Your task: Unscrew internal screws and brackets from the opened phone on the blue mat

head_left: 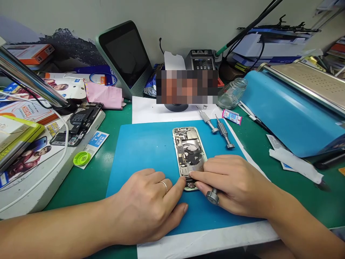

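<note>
An opened smartphone (192, 151) lies upright in view on the blue mat, its circuit boards and inner parts bare. My left hand (151, 203), with a ring on it, rests at the phone's lower left. Its index fingertip touches the bottom end, the thumb stands apart, and the other fingers are curled. Over the lower right of the phone, my right hand (234, 181) keeps a screwdriver (212, 196) within its fingers; only the round grey end shows. The right index fingertip touches the phone's lower part. Two more screwdrivers (207, 119) (224, 132) lie beyond the phone, to its right.
The blue mat (140, 151) lies over white paper on a green table. At left, another phone part (81, 124) sits on a white box near a green cap (82, 158). Behind stand a screen device (125, 54) and a glass jar (232, 93). A large blue machine (291, 115) flanks the right.
</note>
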`<state>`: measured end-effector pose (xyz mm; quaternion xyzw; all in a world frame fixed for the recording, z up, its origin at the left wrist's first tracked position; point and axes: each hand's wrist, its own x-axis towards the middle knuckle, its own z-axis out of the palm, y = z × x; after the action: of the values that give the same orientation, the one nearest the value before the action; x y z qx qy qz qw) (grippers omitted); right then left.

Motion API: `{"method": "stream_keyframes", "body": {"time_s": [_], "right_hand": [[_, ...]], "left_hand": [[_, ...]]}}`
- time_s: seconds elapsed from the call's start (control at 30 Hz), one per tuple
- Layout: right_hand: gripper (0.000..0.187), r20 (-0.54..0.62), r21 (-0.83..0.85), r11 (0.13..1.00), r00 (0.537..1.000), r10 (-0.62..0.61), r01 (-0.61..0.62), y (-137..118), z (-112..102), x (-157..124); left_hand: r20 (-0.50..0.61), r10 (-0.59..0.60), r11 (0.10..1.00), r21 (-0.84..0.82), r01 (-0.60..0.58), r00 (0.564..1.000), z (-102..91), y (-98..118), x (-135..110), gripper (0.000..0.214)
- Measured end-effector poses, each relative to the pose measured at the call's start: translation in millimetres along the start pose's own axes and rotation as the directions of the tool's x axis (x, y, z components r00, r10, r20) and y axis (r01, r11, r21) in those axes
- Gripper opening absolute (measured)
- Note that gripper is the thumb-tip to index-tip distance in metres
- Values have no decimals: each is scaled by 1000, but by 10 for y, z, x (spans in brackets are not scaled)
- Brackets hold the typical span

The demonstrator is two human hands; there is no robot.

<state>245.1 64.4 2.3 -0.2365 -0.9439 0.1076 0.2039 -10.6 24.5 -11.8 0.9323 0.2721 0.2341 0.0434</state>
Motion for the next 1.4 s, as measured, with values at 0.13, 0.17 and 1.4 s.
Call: {"method": "stream_keyframes", "body": {"time_s": [0.13, 0.17, 1.4], "right_hand": [[21, -6, -18, 1000, 1000, 3, -3, 0, -2, 11], [21, -8, -21, 1000, 1000, 4, -4, -1, -3, 14], [19, -3, 22, 1000, 1000, -22, 22, -29, -16, 25]], "left_hand": [[-9, 2, 1000, 2, -2, 1000, 2, 2, 3, 34], [-8, 2, 1000, 0, -2, 1000, 2, 1, 7, 34], [-1, -5, 999, -32, 5, 1000, 4, -5, 17, 34]]}}
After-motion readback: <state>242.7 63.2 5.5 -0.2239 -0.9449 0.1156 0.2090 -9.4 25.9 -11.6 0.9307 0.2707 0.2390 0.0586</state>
